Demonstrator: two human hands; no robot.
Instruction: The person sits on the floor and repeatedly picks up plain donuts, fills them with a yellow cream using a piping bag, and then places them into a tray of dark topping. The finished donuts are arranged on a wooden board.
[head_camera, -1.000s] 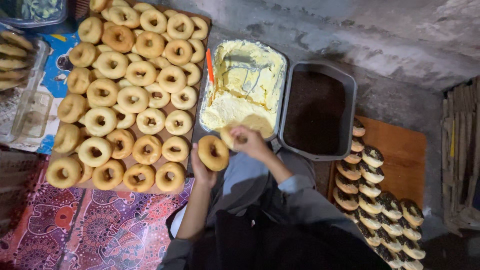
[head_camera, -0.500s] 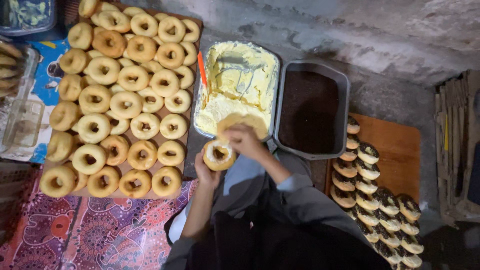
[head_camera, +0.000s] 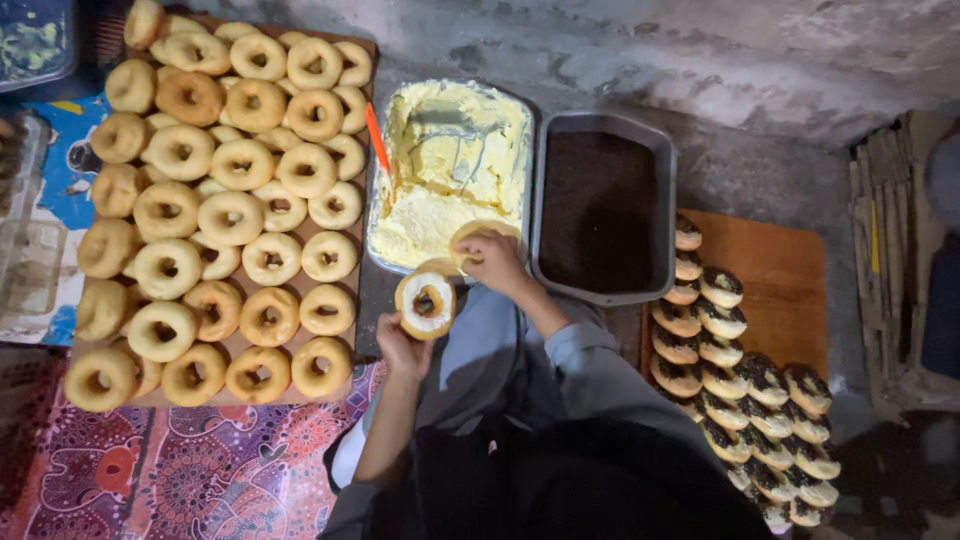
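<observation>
In the head view, the left hand (head_camera: 400, 345) holds up a doughnut (head_camera: 425, 303) spread with pale cream, its fingers clamped on the lower edge, just in front of the near rim of the cream tray (head_camera: 520, 110). The right hand (head_camera: 492, 258) is closed on a flat tan piece (head_camera: 472, 234), a scraper or half a doughnut, I cannot tell which, and presses it into the yellow cream at the tray's near corner, just beside the doughnut. An orange handle (head_camera: 376, 138) leans on the tray's left rim. Touching the tray on the right stands a grey pan of dark sprinkles (head_camera: 600, 210), and beyond it a wooden board (head_camera: 775, 270) carries rows of finished doughnuts (head_camera: 740, 385) topped with cream and dark sprinkles, packed edge to edge along the right forearm. To the left, a large board of plain doughnuts (head_camera: 215, 215) lies close to the left arm, with only a narrow strip of floor between it and the tray. A patterned cloth (head_camera: 180, 470) covers the floor below. The person's grey sleeves and dark lap hide the floor under both arms. A clear container (head_camera: 25, 265) at the left edge and stacked cardboard (head_camera: 890, 250) at the right are cut off by the frame; the lower right corner is too dark to read. The hands have little free room except above the trays.
</observation>
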